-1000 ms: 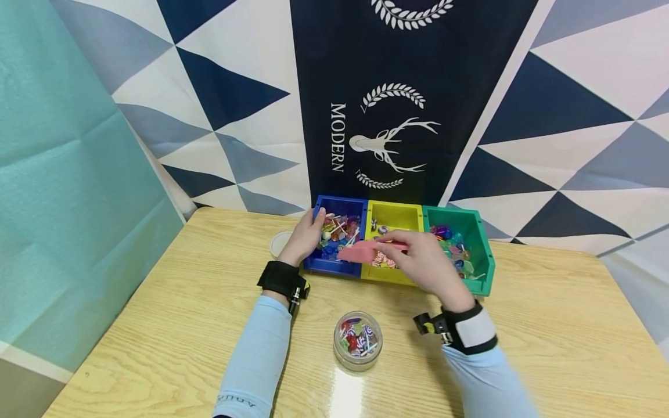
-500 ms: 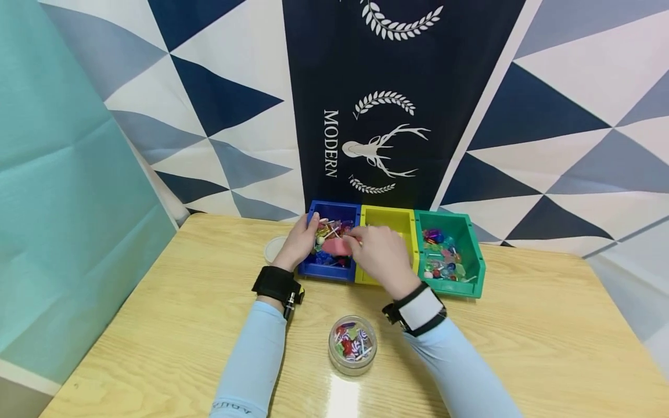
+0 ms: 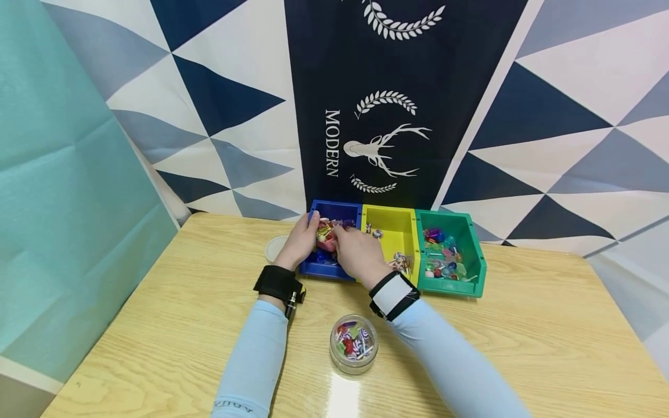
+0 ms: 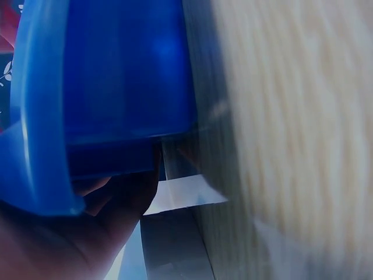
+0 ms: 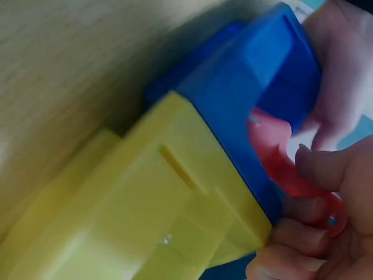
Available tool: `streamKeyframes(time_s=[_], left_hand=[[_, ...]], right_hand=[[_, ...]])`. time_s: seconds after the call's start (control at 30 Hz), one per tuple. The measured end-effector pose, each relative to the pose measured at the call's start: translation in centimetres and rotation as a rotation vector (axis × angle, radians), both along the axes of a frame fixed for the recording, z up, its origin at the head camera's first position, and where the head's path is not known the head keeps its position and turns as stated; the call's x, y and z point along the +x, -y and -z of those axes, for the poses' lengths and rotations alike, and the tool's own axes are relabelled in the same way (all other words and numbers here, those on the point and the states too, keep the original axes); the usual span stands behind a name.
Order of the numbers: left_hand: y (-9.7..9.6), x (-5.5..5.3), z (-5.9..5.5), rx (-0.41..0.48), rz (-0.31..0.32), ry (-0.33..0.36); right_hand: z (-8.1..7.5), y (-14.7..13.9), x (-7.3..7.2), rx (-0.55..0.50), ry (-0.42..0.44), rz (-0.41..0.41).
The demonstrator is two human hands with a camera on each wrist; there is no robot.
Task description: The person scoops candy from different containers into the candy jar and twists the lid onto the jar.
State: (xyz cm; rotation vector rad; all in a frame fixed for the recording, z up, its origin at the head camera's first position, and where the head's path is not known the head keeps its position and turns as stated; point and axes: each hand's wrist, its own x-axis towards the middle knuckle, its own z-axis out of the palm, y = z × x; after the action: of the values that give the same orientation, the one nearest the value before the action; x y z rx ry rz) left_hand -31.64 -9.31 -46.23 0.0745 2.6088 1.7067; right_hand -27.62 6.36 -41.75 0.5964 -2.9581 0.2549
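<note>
My left hand [image 3: 300, 242] grips the left wall of the blue bin [image 3: 328, 271], thumb over the rim; in the left wrist view the fingers [image 4: 131, 201] lie against its outside. My right hand [image 3: 360, 253] holds a small pink scoop [image 5: 277, 149] by its handle, thumb on top and fingers curled beneath. The scoop's bowl is inside the blue bin among wrapped candies [image 3: 325, 231], some of them lying in the bowl. My right hand hides part of the bin and most of the scoop in the head view.
Joined on the right are a yellow bin [image 3: 393, 216] with a few lollipops [image 3: 400, 262] and a green bin [image 3: 478, 264] with candies. A clear jar [image 3: 353, 367] of candies stands in front. A round white lid [image 3: 274, 248] lies left of the bins. Patterned cloth hangs behind.
My right hand has moved left from over the yellow bin into the blue bin, and the scoop has gone down among the candies. My left hand keeps its hold on the bin wall.
</note>
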Motion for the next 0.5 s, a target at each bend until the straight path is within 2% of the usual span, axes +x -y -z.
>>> streamKeyframes(time_s=[0.23, 0.5], left_hand=[[-0.1, -0.1, 0.0, 0.028, -0.009, -0.007], [-0.1, 0.0, -0.1, -0.019, -0.017, -0.013]], right_hand=[[0.9, 0.5, -0.3, 0.078, -0.03, 0.013], [2.1, 0.8, -1.6, 0.094, -0.068, 0.015]])
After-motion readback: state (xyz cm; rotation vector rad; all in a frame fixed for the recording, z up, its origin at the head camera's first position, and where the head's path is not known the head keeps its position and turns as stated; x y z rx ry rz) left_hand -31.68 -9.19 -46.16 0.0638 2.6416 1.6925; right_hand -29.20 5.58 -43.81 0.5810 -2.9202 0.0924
